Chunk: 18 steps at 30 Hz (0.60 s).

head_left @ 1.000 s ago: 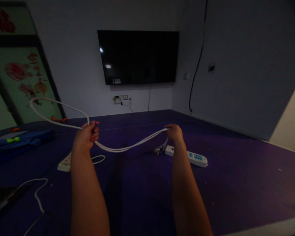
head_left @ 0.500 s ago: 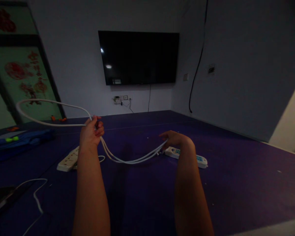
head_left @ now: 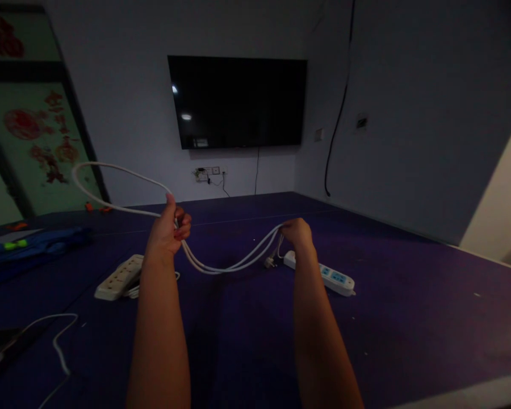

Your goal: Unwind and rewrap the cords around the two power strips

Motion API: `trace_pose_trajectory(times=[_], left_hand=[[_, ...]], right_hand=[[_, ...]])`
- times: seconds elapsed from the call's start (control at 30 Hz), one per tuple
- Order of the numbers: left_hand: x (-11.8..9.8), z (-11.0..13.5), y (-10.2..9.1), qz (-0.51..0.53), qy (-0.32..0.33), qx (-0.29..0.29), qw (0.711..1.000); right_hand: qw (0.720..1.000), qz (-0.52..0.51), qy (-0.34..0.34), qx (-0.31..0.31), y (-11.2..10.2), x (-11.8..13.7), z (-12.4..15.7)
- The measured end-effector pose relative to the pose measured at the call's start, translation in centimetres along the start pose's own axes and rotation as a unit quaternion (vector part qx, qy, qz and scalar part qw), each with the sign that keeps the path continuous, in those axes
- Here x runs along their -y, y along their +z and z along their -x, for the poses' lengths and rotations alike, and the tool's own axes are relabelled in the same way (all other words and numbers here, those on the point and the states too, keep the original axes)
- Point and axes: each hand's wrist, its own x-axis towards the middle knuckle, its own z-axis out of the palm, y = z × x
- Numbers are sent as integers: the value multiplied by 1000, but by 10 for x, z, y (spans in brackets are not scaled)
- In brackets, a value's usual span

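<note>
A white power cord (head_left: 221, 271) hangs doubled between my two hands. My left hand (head_left: 170, 227) is closed around it, and a loop of the cord sticks out to the left beyond the fist. My right hand (head_left: 297, 232) pinches the other end of the doubled length, its fingertips partly hidden. Below that hand dangles a plug (head_left: 270, 262). Behind my right forearm lies a white power strip with blue sockets (head_left: 338, 278), partly covered by the arm. Beside my left forearm rests another white power strip (head_left: 118, 279), with its cord bundled next to it.
The purple surface (head_left: 247, 341) reaches back to the wall. Blue cloth (head_left: 46, 243) lies at the left, and a thin white cable (head_left: 59, 346) runs in front of it. A television (head_left: 238, 102) hangs on the wall, and a black cable (head_left: 338, 125) droops at the right.
My hands have come closer together, the left moving right and the right rising slightly. The loop on the left has shrunk and shifted right. The dangling plug now shows clearly.
</note>
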Motion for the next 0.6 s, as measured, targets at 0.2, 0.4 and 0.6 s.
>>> trace_pose_trajectory(times=[0.2, 0.4, 0.6], left_hand=[[2, 1, 9, -20, -59, 49, 997], [11, -1, 21, -6, -49, 38, 998], [15, -3, 26, 22, 26, -15, 999]], right_hand=[[969, -216, 112, -31, 30, -1, -6], [881, -402, 238, -80, 43, 13, -6], [826, -467, 305, -86, 52, 18, -1]])
